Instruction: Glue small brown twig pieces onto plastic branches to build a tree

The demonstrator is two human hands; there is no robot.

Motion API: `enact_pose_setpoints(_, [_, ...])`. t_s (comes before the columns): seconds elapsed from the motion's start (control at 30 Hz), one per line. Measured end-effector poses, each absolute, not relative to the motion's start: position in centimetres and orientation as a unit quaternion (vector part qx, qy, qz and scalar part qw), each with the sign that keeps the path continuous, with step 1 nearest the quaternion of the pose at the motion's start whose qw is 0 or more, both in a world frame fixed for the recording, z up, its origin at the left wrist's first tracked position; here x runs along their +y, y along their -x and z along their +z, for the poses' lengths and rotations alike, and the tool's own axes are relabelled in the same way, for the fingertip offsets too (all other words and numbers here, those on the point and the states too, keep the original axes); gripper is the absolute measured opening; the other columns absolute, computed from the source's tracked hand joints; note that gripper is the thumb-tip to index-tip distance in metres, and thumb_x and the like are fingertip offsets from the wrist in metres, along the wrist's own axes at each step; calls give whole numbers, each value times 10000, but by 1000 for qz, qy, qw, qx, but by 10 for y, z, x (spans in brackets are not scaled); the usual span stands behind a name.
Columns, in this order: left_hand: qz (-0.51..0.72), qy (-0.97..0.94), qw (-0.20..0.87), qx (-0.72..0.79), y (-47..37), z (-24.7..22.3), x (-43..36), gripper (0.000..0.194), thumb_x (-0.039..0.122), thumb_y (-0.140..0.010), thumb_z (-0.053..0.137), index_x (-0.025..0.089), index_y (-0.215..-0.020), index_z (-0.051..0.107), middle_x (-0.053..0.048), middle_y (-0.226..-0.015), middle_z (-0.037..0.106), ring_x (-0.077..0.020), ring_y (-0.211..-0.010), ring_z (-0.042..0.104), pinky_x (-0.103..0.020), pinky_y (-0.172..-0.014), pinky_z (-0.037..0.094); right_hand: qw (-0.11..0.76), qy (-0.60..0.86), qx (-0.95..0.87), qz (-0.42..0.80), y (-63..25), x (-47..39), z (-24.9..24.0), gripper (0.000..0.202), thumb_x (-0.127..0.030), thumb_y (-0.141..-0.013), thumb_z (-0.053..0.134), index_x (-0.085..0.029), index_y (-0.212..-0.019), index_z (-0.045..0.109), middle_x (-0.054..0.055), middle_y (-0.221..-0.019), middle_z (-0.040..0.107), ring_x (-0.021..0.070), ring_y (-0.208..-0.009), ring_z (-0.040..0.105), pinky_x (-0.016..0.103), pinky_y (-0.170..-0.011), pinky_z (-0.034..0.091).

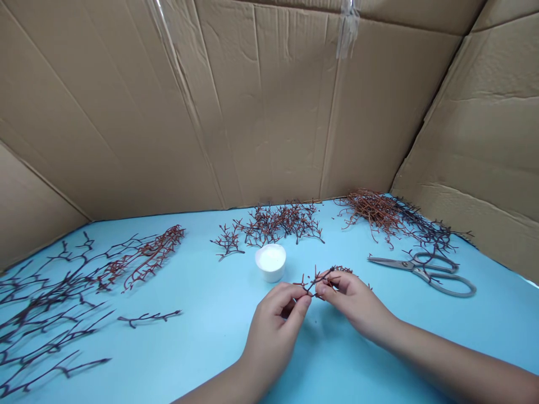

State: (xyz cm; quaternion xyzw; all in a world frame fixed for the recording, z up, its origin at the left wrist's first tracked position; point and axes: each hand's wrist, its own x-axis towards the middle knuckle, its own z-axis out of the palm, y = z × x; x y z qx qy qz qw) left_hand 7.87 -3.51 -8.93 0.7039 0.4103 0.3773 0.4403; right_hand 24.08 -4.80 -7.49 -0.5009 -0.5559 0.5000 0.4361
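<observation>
The left hand (273, 320) pinches one end of a dark branched twig (319, 279) between thumb and forefinger, the right hand (355, 298) gripping farther along.

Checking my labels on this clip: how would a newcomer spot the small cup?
On the blue tabletop, find the reddish-brown twig cluster at middle back. Between it and the left hand stands the cup, round and white, unlike that dark, branching cluster.

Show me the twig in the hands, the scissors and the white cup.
Held twig (320, 279): head view, on its dark stem.
Scissors (407, 265): head view, at the pivot.
White cup (271, 276): head view, on the outer wall.
</observation>
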Motion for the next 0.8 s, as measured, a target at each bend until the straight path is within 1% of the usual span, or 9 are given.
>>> enact_pose_setpoints(0.07, [379,-704,437,412,-79,-89,-35,151,271,-818,486,202,-746,599,0,-718,528,-124,-631,498,-217,-562,389,438,508,-558,489,-242,-48,-76,248,-417,-768,543,-178,-708,568,-5,-709,531,141,-711,483,254,-691,376])
enact_pose_setpoints(0.2, [378,-708,433,411,-78,-89,-36,152,264,-820,482,207,-754,606,-2,-729,535,-127,-643,501,-217,-563,389,434,522,-551,485,-245,-47,-78,229,-410,-769,537,-185,-749,570,-2,-719,537,145,-705,488,252,-668,382])
enact_pose_setpoints(0.5, [369,-730,407,407,-78,-87,-35,158,263,-825,475,211,-765,612,-4,-728,547,-129,-653,506,-219,-567,384,431,520,-574,464,-244,-48,-80,193,-361,-783,521,-186,-712,558,11,-758,553,167,-774,499,282,-731,384])
enact_pose_setpoints(0.63, [360,-748,397,392,-78,-87,-36,161,255,-825,471,203,-768,613,-7,-721,545,-126,-639,510,-223,-572,390,428,523,-574,462,-243,-49,-77,152,-330,-765,543,-182,-733,558,5,-724,556,158,-727,499,273,-688,387])
enact_pose_setpoints(0.8, [364,-745,391,400,-77,-86,-37,172,258,-830,461,197,-754,602,-12,-719,543,-129,-641,509,-225,-567,393,437,518,-550,489,-244,-47,-76,244,-417,-748,551,-176,-706,553,5,-719,537,144,-693,487,252,-636,385])
